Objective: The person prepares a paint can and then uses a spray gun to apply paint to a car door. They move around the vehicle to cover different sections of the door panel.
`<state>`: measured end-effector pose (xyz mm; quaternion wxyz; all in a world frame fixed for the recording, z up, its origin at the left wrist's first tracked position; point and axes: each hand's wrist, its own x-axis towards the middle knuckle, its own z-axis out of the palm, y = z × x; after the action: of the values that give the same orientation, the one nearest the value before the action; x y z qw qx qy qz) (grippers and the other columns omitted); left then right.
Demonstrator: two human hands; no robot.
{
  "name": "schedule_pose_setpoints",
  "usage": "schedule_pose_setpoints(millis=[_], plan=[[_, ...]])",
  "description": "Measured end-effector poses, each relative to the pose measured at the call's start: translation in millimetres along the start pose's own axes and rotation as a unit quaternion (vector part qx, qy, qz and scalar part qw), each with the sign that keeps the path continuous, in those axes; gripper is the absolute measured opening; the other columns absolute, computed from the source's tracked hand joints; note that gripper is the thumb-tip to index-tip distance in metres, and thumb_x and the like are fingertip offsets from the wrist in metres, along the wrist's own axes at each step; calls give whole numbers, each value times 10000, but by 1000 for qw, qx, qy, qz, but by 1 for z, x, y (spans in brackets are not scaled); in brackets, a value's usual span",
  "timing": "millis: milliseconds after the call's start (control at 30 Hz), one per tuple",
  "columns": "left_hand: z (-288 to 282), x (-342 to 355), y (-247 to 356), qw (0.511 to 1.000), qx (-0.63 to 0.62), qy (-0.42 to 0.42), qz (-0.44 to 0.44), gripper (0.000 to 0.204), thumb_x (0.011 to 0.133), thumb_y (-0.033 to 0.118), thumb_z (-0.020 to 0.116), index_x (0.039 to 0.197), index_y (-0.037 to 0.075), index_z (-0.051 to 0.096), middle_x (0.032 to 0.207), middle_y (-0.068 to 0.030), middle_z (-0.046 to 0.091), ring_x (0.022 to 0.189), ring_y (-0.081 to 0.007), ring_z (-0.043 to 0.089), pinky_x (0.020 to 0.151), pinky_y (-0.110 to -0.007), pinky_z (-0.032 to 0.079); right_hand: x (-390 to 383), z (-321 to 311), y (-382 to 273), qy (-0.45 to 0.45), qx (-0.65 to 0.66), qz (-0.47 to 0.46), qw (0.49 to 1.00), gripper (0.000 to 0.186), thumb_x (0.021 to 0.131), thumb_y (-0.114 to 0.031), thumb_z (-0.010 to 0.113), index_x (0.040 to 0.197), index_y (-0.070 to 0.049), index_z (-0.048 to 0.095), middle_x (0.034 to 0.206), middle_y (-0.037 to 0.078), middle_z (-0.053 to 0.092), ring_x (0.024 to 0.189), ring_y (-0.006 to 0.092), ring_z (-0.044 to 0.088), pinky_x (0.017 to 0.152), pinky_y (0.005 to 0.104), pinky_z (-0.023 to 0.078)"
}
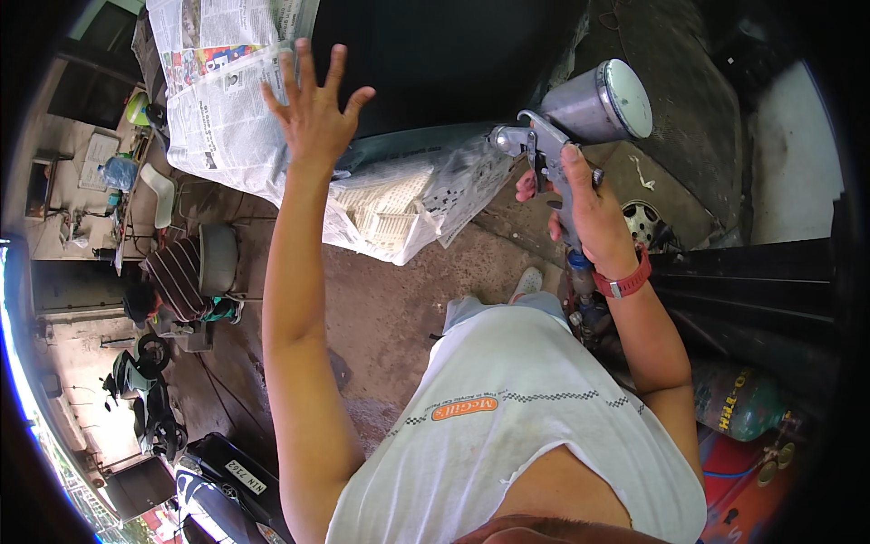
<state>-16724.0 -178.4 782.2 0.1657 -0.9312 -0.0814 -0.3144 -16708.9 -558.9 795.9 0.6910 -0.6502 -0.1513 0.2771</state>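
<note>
My right hand [594, 213] is wrapped round the grip of a metal spray gun [548, 159], with a red-strapped watch on that wrist. The gun's round silver paint cup [603, 102] tilts up to the right, and its nozzle points left. My left hand [317, 118] has its fingers spread, held over or against newspaper masking [222, 113]; I cannot tell whether it touches. Beside it lies a dark, smooth panel [435, 63], its near edge hung with more newspaper and thin clear plastic [399, 213].
A wheel [641, 225] rests on the floor beyond my right wrist. Nearer on the right stands a green gas cylinder [739, 399]. To the left a person in a striped shirt [177, 281] is bent low. A motorcycle [145, 399] and a dark vehicle [231, 480] are behind at the lower left.
</note>
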Motion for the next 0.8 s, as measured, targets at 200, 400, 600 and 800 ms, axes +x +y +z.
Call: schedule_pose_setpoints(millis=[200,400,600,800], plan=[[-1,-1,-3,1000,0,-4,-16,735,929,755,474,1579,423,390,1737,-45,157,1586,-362,139,1191,-730,21,-1,-2,-2,-3,8,-6,1000,641,1093,-549,383,1391,-9,556,997,106,700,938,165,690,476,231,472],[5,-2,1,999,-3,-11,33,717,934,773,434,1555,416,437,1725,-34,204,1588,-336,134,1190,-726,41,-1,-1,-4,-5,2,2,1000,645,1091,-558,383,1371,-5,563,1008,109,707,957,175,706,478,230,476],[-2,7,13,999,30,13,-13,682,930,752,465,1540,448,450,1732,-6,181,1589,-290,142,1205,-701,83,-2,1,-2,-5,-3,3,1000,644,1086,-567,395,1331,-3,588,1022,116,718,966,176,715,476,231,478],[3,-4,15,999,9,-17,42,679,925,748,476,1539,459,447,1730,-12,189,1584,-309,161,1198,-703,87,-3,2,-3,-12,-3,-5,1000,653,1081,-579,392,1287,0,612,1006,115,724,934,172,720,467,234,474]])
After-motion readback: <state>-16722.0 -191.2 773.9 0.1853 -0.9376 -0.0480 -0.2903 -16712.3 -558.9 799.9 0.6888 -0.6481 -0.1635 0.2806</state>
